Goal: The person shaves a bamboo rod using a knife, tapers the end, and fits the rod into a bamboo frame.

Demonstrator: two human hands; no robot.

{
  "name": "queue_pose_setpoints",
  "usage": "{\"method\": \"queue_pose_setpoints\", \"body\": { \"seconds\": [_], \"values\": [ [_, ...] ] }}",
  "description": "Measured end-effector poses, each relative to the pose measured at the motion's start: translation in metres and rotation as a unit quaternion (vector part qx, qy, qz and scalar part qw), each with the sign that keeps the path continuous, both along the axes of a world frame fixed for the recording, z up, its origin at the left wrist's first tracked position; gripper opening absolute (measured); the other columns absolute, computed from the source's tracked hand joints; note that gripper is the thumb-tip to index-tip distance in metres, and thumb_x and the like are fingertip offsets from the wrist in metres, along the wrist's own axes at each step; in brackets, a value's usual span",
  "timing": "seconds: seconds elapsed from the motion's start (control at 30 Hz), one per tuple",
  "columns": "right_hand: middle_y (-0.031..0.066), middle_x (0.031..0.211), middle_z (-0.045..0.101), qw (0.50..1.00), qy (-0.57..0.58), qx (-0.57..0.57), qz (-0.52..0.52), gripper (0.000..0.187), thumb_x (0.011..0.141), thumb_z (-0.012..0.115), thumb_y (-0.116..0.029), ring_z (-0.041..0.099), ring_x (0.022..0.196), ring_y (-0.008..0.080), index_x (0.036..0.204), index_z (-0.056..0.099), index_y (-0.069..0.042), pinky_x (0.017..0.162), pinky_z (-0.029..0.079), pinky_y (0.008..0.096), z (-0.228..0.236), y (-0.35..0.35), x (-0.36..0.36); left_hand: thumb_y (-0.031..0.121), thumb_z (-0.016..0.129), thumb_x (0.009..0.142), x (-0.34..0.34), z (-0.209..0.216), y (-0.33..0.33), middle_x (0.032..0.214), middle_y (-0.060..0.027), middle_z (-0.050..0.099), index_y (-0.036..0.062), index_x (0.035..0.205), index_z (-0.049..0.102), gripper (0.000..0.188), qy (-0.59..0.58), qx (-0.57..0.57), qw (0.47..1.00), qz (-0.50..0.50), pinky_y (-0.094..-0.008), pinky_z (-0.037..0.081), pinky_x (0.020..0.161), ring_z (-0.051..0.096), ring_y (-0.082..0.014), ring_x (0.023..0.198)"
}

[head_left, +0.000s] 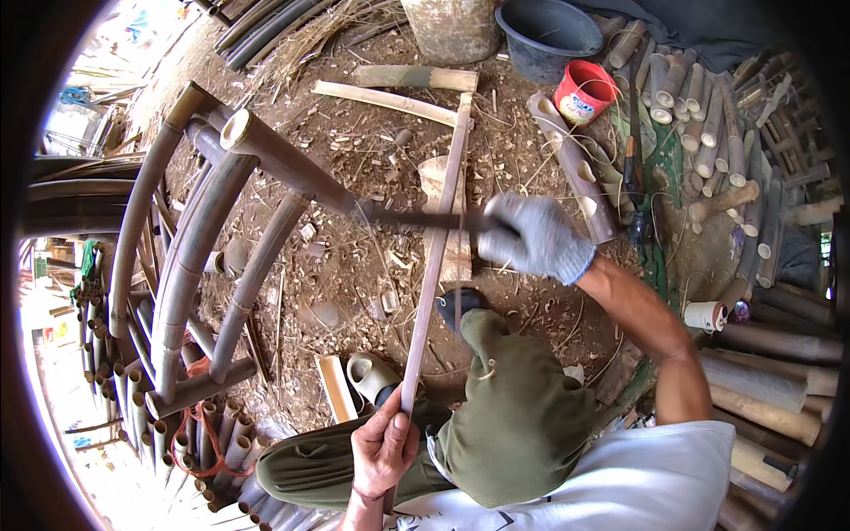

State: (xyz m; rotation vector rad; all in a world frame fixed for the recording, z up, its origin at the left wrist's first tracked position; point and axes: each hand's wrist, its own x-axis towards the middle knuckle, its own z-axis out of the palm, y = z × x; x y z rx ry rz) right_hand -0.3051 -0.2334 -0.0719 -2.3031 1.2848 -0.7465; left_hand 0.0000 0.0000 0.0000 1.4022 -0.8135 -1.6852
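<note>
My left hand (382,450) is closed around the near end of a long flat bamboo strip (431,283), thumb on top. The strip slants up and away from me, past a pale wooden block (456,257) on the ground. In its grey knitted glove, my right hand (538,237) grips a long dark-bladed knife (416,219). The blade points left and crosses the strip near its middle; whether it touches the strip I cannot tell. A split bamboo piece (390,102) and a greenish one (416,77) lie by the strip's far end.
A bamboo frame (204,257) stands at the left, its upper bar reaching near the blade tip. Bundled bamboo tubes (217,442) are below it. Far right are a red pail (584,93), a black tub (547,40) and stacked bamboo (708,115). Shavings litter the dirt floor (336,257).
</note>
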Motion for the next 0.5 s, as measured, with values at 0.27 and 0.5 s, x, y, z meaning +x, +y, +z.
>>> {"method": "queue_pose_setpoints", "body": {
  "seconds": [0.27, 0.5],
  "values": [
    [0.0027, 0.056, 0.052, 0.923, -0.243, 0.127, -0.27, 0.055, 0.098, 0.053, -0.056, 0.049, 0.049, 0.0162, 0.078, 0.065, -0.005, 0.047, 0.037, 0.0374, -0.009, -0.053, -0.05, 0.028, 0.051, 0.106, -0.004, 0.001, -0.013, 0.058, 0.0028, 0.047, 0.0012, 0.147, 0.043, 0.05, 0.067, 0.049, 0.997, -0.005, -0.0215, 0.033, 0.041, 0.039, -0.0063, 0.043],
    [0.0121, 0.07, 0.065, 0.999, -0.001, 0.028, 0.023, 0.048, 0.085, 0.069, -0.059, 0.067, 0.062, 0.0302, 0.081, 0.064, -0.011, 0.059, 0.053, 0.0425, 0.035, 0.041, 0.052, 0.036, 0.042, 0.108, -0.036, -0.031, -0.128, 0.054, 0.004, 0.037, 0.0101, 0.127, 0.053, 0.034, 0.452, 0.091, 0.884, 0.077, -0.0206, 0.029, 0.035, 0.033, -0.0067, 0.037]
  ]
}}
